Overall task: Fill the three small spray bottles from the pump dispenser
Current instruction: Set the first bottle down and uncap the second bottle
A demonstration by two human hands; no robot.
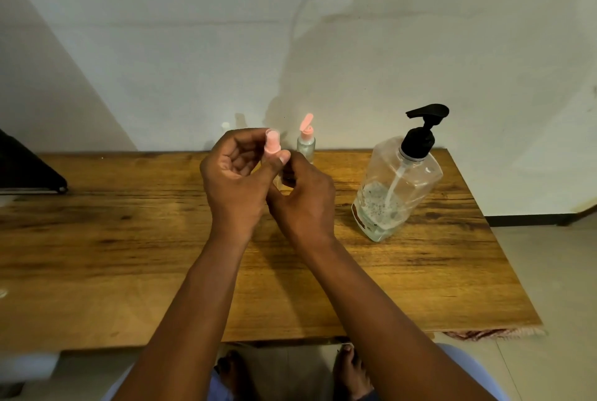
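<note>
A: We hold one small spray bottle up between our two hands, above the middle of the wooden surface. Its clear body is mostly hidden inside our right hand, whose fingers curl round it.

B: And our left hand takes the pink cap: the grip there is a pinch, thumb on the near side, fingers curved behind. We cannot tell whether the cap sits fully on the neck or is loose.

A: Just beyond our hands, toward the wall, we see a second spray bottle upright on the surface, its pink flip lid standing open. It holds some pale liquid.

B: To the left of our left hand, also at the far edge, we catch a small whitish top. It is too faint for us to say whether it is the third bottle.

A: To the right of our right hand, well apart, the pump dispenser stands on the surface. We see a clear body, a black pump head with its spout pointing left, and liquid filling only the lower part.

B: Farther out, a dark flat object lies at the surface's left edge, and a white wall rises behind everything.
</note>
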